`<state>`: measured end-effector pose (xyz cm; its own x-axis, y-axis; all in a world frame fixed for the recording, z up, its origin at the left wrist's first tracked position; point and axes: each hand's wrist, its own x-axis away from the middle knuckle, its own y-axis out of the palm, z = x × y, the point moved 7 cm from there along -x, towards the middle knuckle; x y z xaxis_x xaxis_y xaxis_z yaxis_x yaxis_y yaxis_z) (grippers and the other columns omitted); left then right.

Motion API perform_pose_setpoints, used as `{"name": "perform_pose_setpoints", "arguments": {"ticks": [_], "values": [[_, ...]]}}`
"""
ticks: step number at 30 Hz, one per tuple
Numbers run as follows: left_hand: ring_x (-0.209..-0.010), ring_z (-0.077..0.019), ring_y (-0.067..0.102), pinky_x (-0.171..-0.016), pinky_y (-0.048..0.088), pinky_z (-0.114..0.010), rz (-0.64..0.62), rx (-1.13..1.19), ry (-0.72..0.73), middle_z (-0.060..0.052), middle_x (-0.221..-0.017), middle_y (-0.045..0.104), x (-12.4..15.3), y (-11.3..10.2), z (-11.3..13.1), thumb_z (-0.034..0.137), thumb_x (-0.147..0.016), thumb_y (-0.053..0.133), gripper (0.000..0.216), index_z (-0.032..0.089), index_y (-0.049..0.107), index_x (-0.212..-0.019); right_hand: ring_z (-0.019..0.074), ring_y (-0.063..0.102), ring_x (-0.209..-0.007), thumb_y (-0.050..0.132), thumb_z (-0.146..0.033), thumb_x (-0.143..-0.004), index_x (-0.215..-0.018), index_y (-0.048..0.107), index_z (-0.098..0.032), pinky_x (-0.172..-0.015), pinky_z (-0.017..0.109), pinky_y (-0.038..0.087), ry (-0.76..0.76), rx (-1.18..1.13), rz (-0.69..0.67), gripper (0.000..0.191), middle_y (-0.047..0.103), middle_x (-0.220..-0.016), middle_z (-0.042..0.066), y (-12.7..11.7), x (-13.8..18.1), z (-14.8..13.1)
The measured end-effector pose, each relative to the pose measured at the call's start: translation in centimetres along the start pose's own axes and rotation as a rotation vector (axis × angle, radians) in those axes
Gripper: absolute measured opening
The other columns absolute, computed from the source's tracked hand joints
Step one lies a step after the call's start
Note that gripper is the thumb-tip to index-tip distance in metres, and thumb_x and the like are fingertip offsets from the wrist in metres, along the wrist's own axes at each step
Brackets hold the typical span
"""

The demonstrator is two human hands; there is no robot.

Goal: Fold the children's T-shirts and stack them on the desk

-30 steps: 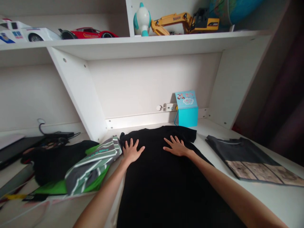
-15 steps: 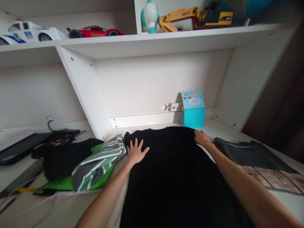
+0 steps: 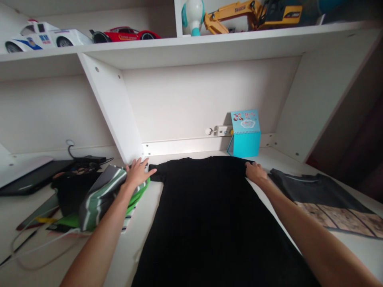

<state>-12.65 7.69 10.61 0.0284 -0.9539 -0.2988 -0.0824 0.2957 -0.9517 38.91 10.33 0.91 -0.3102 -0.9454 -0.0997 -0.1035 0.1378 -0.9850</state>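
Black T-shirt (image 3: 206,207) lies flat on the white desk (image 3: 269,157), neck end toward the back wall. Left hand (image 3: 137,173), fingers spread, rests at its left sleeve tip on a green striped garment (image 3: 98,199). Right hand (image 3: 254,172), fingers curled, pinches the shirt's right shoulder edge. Teal box (image 3: 245,133) stands just behind.

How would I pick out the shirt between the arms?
On the white desk below the toy shelf, the black shirt lies flat in the middle. It is plain, unlike the green striped shirt on its left and the grey printed shirt on its right.
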Motion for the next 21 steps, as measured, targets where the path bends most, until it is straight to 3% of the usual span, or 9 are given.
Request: {"name": "perform_pose_setpoints", "arguments": {"ticks": [3, 6, 9, 12, 14, 16, 17, 19, 21], "values": [[-0.117, -0.0405, 0.04, -0.093, 0.02, -0.065, -0.196, -0.104, -0.078, -0.01, -0.125, 0.053, 0.5, -0.5, -1.5, 0.047, -0.069, 0.06, 0.052, 0.031, 0.055, -0.118, 0.0301, 0.041, -0.109, 0.029, -0.015, -0.085, -0.119, 0.051, -0.02, -0.078, 0.042, 0.042, 0.0, -0.004, 0.006, 0.041, 0.047, -0.115, 0.017, 0.1, 0.1, 0.0], [-0.103, -0.0321, 0.054, -0.088, 0.036, -0.05, -0.197, -0.059, -0.175, -0.011, -0.111, 0.062, 0.8, -2.6, -3.1, 0.024, -0.078, 0.049, 0.031, 0.027, 0.063, -0.106, 0.0299, 0.041, -0.109, 0.029, -0.017, -0.086, -0.118, 0.052, -0.02, -0.077, 0.041, 0.042, 0.001, -0.008, 0.011, 0.039, 0.047, -0.114, 0.017, 0.0, 0.2, 0.2], [-0.099, -0.0313, 0.056, -0.082, 0.04, -0.046, -0.031, 0.02, -0.371, -0.013, -0.104, 0.063, 1.0, -6.1, -6.6, 0.02, -0.082, 0.043, 0.031, 0.022, 0.063, -0.106, 0.0293, 0.042, -0.108, 0.029, -0.019, -0.087, -0.117, 0.052, -0.019, -0.077, 0.04, 0.042, -0.014, -0.009, 0.007, 0.038, 0.048, -0.113, 0.016, 0.0, 0.3, 0.3], [-0.108, -0.0367, 0.047, -0.086, 0.032, -0.059, 0.214, 0.03, -0.628, -0.016, -0.114, 0.056, 2.2, -9.5, -10.5, 0.023, -0.084, 0.043, 0.031, 0.016, 0.061, -0.107, 0.0288, 0.043, -0.108, 0.03, -0.021, -0.088, -0.119, 0.052, -0.019, -0.076, 0.038, 0.042, -0.032, -0.007, 0.0, 0.038, 0.049, -0.113, 0.016, -0.1, 0.2, 0.5], [-0.116, -0.0404, 0.038, -0.089, 0.023, -0.065, 0.36, 0.003, -0.672, -0.018, -0.125, 0.048, 3.0, -10.7, -10.9, 0.025, -0.083, 0.045, 0.033, 0.013, 0.058, -0.112, 0.0287, 0.044, -0.108, 0.03, -0.02, -0.088, -0.12, 0.051, -0.018, -0.076, 0.038, 0.042, -0.045, -0.003, -0.004, 0.039, 0.049, -0.112, 0.016, -0.1, 0.2, 0.4], [-0.12, -0.0399, 0.032, -0.094, 0.02, -0.063, 0.426, -0.036, -0.52, -0.018, -0.13, 0.042, 3.3, -10.3, -8.7, 0.029, -0.084, 0.045, 0.038, 0.013, 0.054, -0.117, 0.0288, 0.045, -0.108, 0.031, -0.019, -0.087, -0.12, 0.052, -0.018, -0.077, 0.037, 0.042, -0.06, 0.0, -0.007, 0.039, 0.05, -0.111, 0.016, -0.1, 0.3, 0.2], [-0.122, -0.0384, 0.03, -0.096, 0.021, -0.061, 0.396, -0.048, -0.39, -0.017, -0.132, 0.041, 3.2, -9.3, -6.8, 0.033, -0.084, 0.045, 0.041, 0.014, 0.052, -0.12, 0.0289, 0.045, -0.107, 0.032, -0.019, -0.086, -0.12, 0.052, -0.018, -0.077, 0.037, 0.042, -0.067, 0.001, -0.007, 0.039, 0.05, -0.111, 0.016, -0.2, 0.4, 0.0], [-0.125, -0.0368, 0.026, -0.098, 0.023, -0.058, 0.192, -0.043, -0.126, -0.015, -0.136, 0.037, 3.3, -5.7, -2.6, 0.041, -0.082, 0.047, 0.049, 0.018, 0.047, -0.126, 0.0293, 0.046, -0.106, 0.032, -0.02, -0.086, -0.121, 0.052, -0.019, -0.077, 0.038, 0.042, -0.079, 0.004, -0.001, 0.04, 0.05, -0.112, 0.016, -0.4, 0.7, -0.3], [-0.128, -0.0379, 0.02, -0.096, 0.021, -0.062, -0.077, -0.038, 0.019, -0.012, -0.139, 0.034, 4.1, -1.3, 0.3, 0.041, -0.079, 0.052, 0.054, 0.023, 0.043, -0.129, 0.0302, 0.047, -0.106, 0.033, -0.022, -0.086, -0.122, 0.051, -0.019, -0.077, 0.039, 0.042, -0.087, 0.01, 0.017, 0.04, 0.048, -0.116, 0.017, -0.7, 1.2, -0.6]]}}
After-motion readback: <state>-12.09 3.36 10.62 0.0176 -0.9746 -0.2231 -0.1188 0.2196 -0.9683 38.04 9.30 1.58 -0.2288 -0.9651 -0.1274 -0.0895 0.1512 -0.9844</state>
